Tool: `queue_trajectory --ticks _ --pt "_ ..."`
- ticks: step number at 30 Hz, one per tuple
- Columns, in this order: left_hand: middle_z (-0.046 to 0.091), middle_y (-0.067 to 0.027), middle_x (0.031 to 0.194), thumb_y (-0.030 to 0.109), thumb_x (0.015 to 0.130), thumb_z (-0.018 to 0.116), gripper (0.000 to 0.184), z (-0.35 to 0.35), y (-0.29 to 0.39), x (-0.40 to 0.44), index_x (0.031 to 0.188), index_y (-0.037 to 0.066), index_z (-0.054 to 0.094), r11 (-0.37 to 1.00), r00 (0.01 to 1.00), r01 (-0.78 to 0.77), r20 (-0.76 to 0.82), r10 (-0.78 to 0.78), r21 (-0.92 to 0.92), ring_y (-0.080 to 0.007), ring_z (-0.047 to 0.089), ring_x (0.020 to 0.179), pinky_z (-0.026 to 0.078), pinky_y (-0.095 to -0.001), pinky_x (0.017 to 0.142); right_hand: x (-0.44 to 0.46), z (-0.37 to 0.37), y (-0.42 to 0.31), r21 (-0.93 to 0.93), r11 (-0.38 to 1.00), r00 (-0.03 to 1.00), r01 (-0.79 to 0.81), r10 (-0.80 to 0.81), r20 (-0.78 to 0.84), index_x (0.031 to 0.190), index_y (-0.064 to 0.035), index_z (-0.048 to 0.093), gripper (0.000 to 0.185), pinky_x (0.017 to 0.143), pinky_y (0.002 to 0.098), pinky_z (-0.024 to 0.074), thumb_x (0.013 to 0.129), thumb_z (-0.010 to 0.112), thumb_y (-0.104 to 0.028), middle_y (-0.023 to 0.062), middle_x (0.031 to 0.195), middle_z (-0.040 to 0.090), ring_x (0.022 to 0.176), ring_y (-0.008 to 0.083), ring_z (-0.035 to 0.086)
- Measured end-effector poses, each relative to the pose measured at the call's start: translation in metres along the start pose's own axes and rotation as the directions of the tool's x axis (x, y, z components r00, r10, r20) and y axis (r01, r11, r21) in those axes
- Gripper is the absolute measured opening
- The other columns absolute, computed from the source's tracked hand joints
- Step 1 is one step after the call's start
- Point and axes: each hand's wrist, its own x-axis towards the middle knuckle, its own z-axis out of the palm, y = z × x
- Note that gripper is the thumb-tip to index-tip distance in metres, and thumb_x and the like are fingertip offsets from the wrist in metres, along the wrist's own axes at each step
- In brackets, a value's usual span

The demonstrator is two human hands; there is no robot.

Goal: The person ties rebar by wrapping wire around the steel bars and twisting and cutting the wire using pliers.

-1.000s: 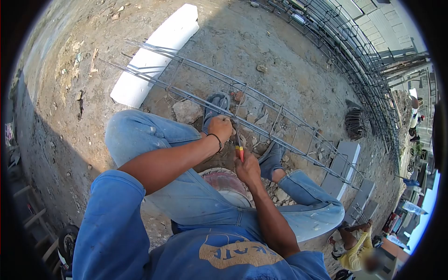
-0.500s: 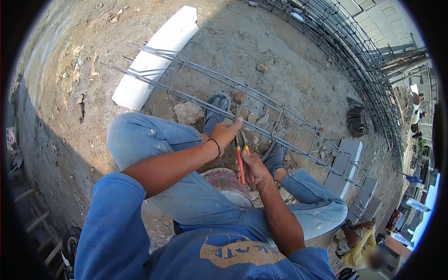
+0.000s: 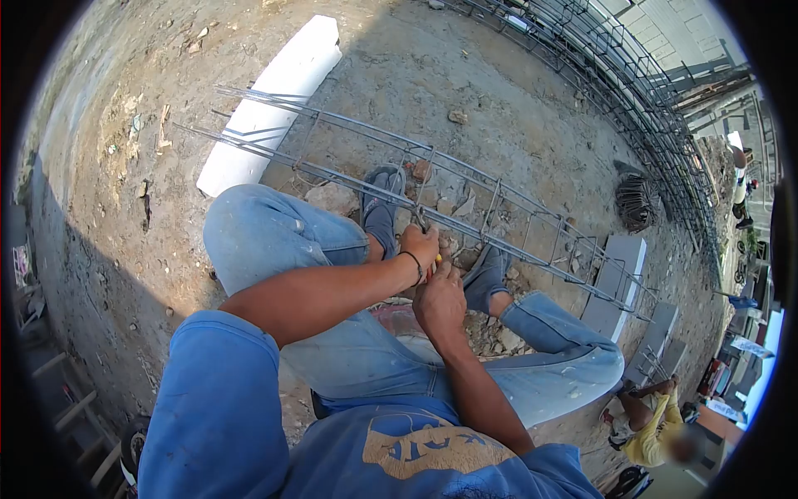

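A long steel rebar cage [image 3: 366,180] lies slantwise in front of me, its left end over a white block [image 3: 270,108]. Pliers [image 3: 421,218] with red and yellow handles have their jaws up at the near bar of the cage. My left hand [image 3: 421,247] is closed around the upper part of the pliers, just below that bar. Lower down, my right hand [image 3: 441,301] is wrapped round the handles, which are mostly hidden by the fingers. The two hands are close together, between my knees.
More rebar cages [image 3: 615,91] are stacked at the upper right, beside a bundle of steel rings [image 3: 636,202]. Grey blocks [image 3: 613,287] support the cage's right end. A person in yellow [image 3: 652,428] is at the lower right. Stones [image 3: 332,200] lie near my feet.
The pliers were open in my right hand with my left hand's fingers at the bar; now their handles are together and my left hand has moved down onto them.
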Motion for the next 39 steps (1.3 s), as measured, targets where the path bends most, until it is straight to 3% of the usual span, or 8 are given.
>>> queue_trajectory --ticks 3,10,15,22,24,31,34,39 --pt "0.065 -0.0121 0.074 0.018 0.102 0.053 0.028 -0.003 -0.002 0.007 0.084 -0.003 0.059 1.0 1.0 0.025 0.018 -0.025 -0.009 -0.0218 0.064 0.062 0.053 -0.0358 0.055 0.007 0.014 0.014 0.052 0.991 0.967 -0.121 0.106 0.234 0.114 0.0094 0.049 0.039 0.074 0.0535 0.0522 0.087 0.058 -0.016 0.0315 0.101 0.063 0.083 0.0475 0.066" --pt "0.067 -0.0133 0.079 0.019 0.1 0.058 0.026 -0.01 -0.003 0.013 0.091 -0.005 0.061 0.996 0.994 0.08 0.078 -0.078 -0.03 -0.0239 0.066 0.067 0.053 -0.0356 0.058 0.006 0.024 0.024 0.166 0.983 0.987 -0.08 0.054 0.154 0.113 0.0086 0.05 0.035 0.073 0.0558 0.0518 0.086 0.057 -0.013 0.0329 0.097 0.065 0.082 0.0495 0.066" --pt "0.069 -0.0124 0.089 0.022 0.096 0.065 0.024 -0.014 0.024 -0.011 0.094 -0.002 0.062 0.983 0.974 0.184 0.138 -0.182 -0.002 -0.0237 0.069 0.077 0.055 -0.0348 0.063 0.007 -0.019 -0.005 0.166 0.951 0.907 -0.261 0.183 0.378 0.102 0.0071 0.058 0.029 0.076 0.0556 0.0519 0.081 0.061 -0.014 0.0327 0.087 0.066 0.086 0.0493 0.066" --pt "0.069 -0.009 0.097 0.022 0.094 0.069 0.021 -0.033 0.009 -0.007 0.103 0.004 0.063 0.986 0.953 0.097 0.272 -0.131 0.134 -0.0201 0.069 0.085 0.055 -0.0326 0.072 0.002 -0.002 -0.001 0.126 0.983 0.951 -0.137 0.095 0.293 0.103 0.0048 0.061 0.03 0.076 0.0547 0.0518 0.079 0.062 -0.014 0.031 0.088 0.068 0.082 0.0465 0.068" --pt "0.069 -0.0088 0.097 0.022 0.094 0.069 0.021 -0.033 0.002 -0.002 0.104 0.004 0.062 0.988 0.957 0.11 0.258 -0.135 0.108 -0.0196 0.069 0.086 0.055 -0.032 0.073 0.004 -0.005 -0.007 0.11 0.956 0.907 -0.271 0.215 0.363 0.108 0.0035 0.061 0.033 0.079 0.054 0.0514 0.079 0.062 -0.012 0.0296 0.087 0.068 0.087 0.0454 0.068" --pt "0.068 -0.0091 0.099 0.019 0.095 0.068 0.021 -0.038 -0.004 0.004 0.107 0.004 0.06 0.974 0.96 -0.004 0.273 -0.06 0.226 -0.0181 0.066 0.093 0.048 -0.0326 0.07 0.0 0.01 0.0 0.14 0.954 0.9 -0.266 0.193 0.392 0.116 0.0035 0.058 0.039 0.082 0.0531 0.0506 0.079 0.062 -0.01 0.0292 0.096 0.069 0.093 0.0446 0.067" --pt "0.067 -0.0098 0.104 0.018 0.096 0.066 0.024 -0.036 0.001 -0.002 0.11 0.002 0.057 0.989 0.957 0.042 0.28 -0.081 0.144 -0.0187 0.064 0.095 0.046 -0.0327 0.071 0.001 0.01 0.0 0.116 0.949 0.882 -0.293 0.222 0.416 0.119 0.0025 0.058 0.041 0.081 0.0542 0.05 0.079 0.061 -0.009 0.0281 0.102 0.067 0.095 0.0446 0.066" --pt "0.067 -0.0109 0.108 0.023 0.097 0.064 0.03 -0.035 0.009 -0.008 0.113 -0.001 0.054 0.988 0.933 0.133 0.326 -0.15 0.074 -0.0196 0.064 0.098 0.047 -0.0319 0.074 -0.003 0.01 0.003 -0.017 0.993 0.966 -0.116 0.117 0.229 0.115 0.0025 0.06 0.038 0.079 0.0556 0.0485 0.08 0.062 -0.01 0.0267 0.105 0.063 0.101 0.0449 0.061"
